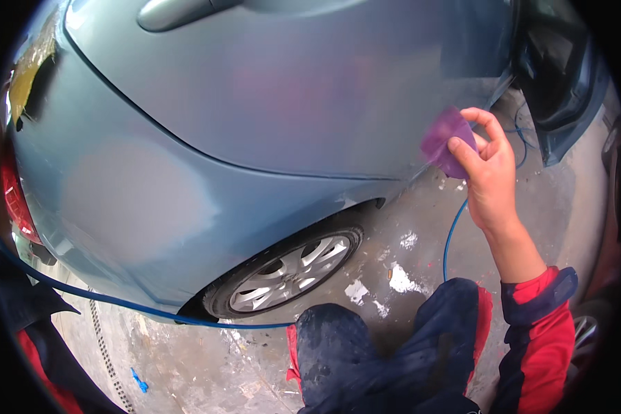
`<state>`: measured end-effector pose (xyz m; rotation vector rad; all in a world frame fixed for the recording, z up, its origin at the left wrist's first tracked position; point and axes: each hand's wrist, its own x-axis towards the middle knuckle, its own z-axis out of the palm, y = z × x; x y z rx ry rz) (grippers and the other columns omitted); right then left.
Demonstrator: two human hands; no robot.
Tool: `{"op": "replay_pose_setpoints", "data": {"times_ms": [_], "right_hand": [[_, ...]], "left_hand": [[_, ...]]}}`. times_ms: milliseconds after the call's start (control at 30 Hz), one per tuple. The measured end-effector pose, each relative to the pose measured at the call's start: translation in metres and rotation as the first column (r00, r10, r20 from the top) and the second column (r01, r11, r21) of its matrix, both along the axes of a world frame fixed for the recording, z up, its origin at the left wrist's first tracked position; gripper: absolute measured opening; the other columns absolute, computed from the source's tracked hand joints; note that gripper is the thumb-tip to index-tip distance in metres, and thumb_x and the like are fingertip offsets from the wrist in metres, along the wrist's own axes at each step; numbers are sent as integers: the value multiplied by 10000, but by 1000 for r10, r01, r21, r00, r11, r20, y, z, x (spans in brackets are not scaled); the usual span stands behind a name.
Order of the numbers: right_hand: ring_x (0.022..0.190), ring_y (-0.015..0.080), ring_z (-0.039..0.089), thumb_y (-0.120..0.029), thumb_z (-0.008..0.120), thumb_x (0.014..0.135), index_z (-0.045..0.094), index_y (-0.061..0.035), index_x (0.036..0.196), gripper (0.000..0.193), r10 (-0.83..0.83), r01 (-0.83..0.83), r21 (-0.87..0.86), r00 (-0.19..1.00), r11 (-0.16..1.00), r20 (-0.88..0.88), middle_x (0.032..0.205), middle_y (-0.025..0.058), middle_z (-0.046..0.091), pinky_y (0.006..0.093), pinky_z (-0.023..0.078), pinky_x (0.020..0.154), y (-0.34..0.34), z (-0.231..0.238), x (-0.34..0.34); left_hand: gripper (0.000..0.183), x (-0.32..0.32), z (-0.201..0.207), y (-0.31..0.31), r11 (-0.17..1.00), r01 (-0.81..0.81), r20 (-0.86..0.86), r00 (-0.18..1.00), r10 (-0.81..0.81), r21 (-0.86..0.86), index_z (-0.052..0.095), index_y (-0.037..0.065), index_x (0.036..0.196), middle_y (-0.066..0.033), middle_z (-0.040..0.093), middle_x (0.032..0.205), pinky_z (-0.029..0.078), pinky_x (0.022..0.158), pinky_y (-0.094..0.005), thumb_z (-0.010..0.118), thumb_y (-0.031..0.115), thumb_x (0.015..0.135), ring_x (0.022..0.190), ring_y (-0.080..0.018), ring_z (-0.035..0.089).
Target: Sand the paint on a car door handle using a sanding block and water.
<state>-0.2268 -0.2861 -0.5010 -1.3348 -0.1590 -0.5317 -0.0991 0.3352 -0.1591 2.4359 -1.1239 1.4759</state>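
My right hand [490, 162] is raised beside the lower part of a blue-grey car's rear door [310, 90]. Its thumb and fingers pinch a purple sheet of sandpaper [450, 141], slightly curled and blurred at its far edge. Whether the sheet touches the door, I cannot tell. On the rear fender [41, 165] lies a round dull grey patch [134, 196]. Faint pinkish, matt areas show on the door. My left hand is out of sight; only dark and red cloth [31, 345] shows at the left rim.
A silver-spoked wheel [290, 274] stands below the fender. One blue hose [138, 301] crosses in front of the car, and more hose [450, 241] runs along the stained concrete floor [421, 228]. An open dark door [559, 90] juts out at the right. Masking paper [31, 69] hangs at the upper left.
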Motion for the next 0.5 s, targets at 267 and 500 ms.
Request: {"op": "replay_pose_setpoints", "data": {"times_ms": [267,500], "right_hand": [[876,178,752,55,790,823,826,-64,1025,237,-266,790,-122,342,601,901,955,34,800,291,587,820,43,113,72],[974,268,726,-60,770,811,822,-65,1023,218,-32,966,-55,65,252,997,1074,47,802,372,591,770,91,100,94]], "left_hand": [[459,-12,-1,18,997,-46,40,998,48,-57,685,34,1370,-108,694,1314,405,1064,-342,399,329,1164,1193,-197,616],[455,-3,-21,17,993,-95,-6,995,95,-66,692,36,1361,-105,701,1297,409,1043,-334,407,328,1162,1177,-193,618]]}}
